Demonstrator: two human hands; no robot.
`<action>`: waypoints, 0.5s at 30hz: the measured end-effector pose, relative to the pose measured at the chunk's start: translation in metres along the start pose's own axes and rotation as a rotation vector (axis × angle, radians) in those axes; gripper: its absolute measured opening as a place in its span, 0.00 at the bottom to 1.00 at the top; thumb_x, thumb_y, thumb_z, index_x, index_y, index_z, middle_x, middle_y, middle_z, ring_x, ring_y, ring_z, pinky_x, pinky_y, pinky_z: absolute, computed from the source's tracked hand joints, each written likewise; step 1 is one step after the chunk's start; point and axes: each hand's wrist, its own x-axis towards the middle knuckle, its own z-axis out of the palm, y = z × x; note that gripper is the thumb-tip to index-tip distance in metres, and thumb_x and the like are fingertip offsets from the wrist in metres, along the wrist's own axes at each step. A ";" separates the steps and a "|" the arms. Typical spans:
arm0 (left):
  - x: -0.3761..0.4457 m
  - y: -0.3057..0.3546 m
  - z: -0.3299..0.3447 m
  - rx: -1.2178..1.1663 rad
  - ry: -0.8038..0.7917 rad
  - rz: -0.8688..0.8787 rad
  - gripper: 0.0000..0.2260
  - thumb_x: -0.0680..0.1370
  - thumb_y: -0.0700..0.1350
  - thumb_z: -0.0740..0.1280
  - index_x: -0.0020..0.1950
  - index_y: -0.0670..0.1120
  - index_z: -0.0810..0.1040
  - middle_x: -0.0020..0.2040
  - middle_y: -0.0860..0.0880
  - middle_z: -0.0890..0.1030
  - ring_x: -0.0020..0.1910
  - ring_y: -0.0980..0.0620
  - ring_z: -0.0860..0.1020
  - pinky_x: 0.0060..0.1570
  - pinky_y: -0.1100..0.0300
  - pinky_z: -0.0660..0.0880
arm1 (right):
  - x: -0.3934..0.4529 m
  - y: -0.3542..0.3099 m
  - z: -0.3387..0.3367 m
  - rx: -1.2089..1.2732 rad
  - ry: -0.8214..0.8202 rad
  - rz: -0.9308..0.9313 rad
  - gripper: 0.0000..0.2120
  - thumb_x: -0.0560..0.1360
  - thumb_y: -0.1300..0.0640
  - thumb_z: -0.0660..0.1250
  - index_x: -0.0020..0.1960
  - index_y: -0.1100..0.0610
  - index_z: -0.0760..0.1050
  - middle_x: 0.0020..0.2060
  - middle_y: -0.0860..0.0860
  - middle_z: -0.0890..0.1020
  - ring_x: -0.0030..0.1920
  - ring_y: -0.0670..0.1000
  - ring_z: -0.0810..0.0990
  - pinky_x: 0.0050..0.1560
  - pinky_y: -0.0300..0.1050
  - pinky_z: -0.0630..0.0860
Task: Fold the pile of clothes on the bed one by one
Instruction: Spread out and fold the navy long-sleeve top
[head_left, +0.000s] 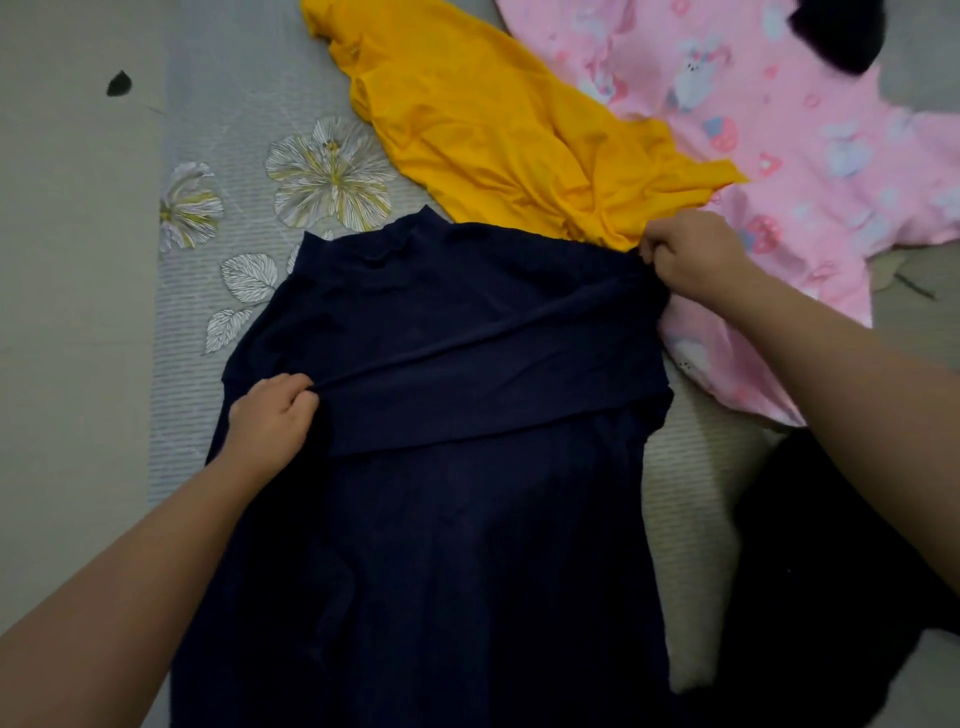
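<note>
The navy top (447, 426) lies spread flat on the bed (218, 130), collar away from the person, and its folding has only begun — one sleeve is drawn across the chest as a slanted band, while the body below is still full length and unfolded. The left hand (272, 421) pinches the near end of that band with curled fingers, a closed grip on the cloth; the right hand (691, 254) is likewise closed on the top's far shoulder edge, holding it taut. Just beyond the right grip, touching the navy shoulder, lies the yellow garment (493, 135), loose and crumpled, and past it, to the outside of the same grip, the pink printed garment (779, 156), also unfolded. A dark garment (831, 571) sits below the right forearm. No finished, folded piece is in view, so by my judgement most of the pile remains — this top's other side and lengthwise folds first, then the rest.
</note>
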 end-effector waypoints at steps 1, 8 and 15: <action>-0.002 0.000 -0.004 -0.080 -0.008 -0.009 0.16 0.70 0.48 0.54 0.39 0.36 0.74 0.38 0.39 0.75 0.42 0.43 0.72 0.42 0.56 0.63 | 0.004 0.002 -0.004 0.002 -0.041 0.012 0.22 0.68 0.58 0.51 0.46 0.70 0.78 0.47 0.69 0.79 0.50 0.66 0.75 0.46 0.52 0.68; 0.000 0.007 -0.009 0.312 0.097 -0.001 0.08 0.75 0.38 0.61 0.50 0.37 0.76 0.47 0.37 0.79 0.49 0.38 0.75 0.46 0.51 0.66 | 0.003 0.004 -0.007 -0.003 -0.133 -0.088 0.18 0.65 0.59 0.58 0.45 0.71 0.76 0.42 0.69 0.79 0.46 0.66 0.76 0.42 0.52 0.68; 0.003 0.035 0.019 0.319 0.158 0.112 0.13 0.76 0.41 0.61 0.58 0.39 0.76 0.52 0.39 0.79 0.52 0.39 0.75 0.51 0.50 0.67 | -0.016 0.001 0.007 0.027 -0.116 -0.216 0.07 0.64 0.75 0.70 0.42 0.73 0.79 0.38 0.69 0.80 0.42 0.68 0.79 0.45 0.54 0.73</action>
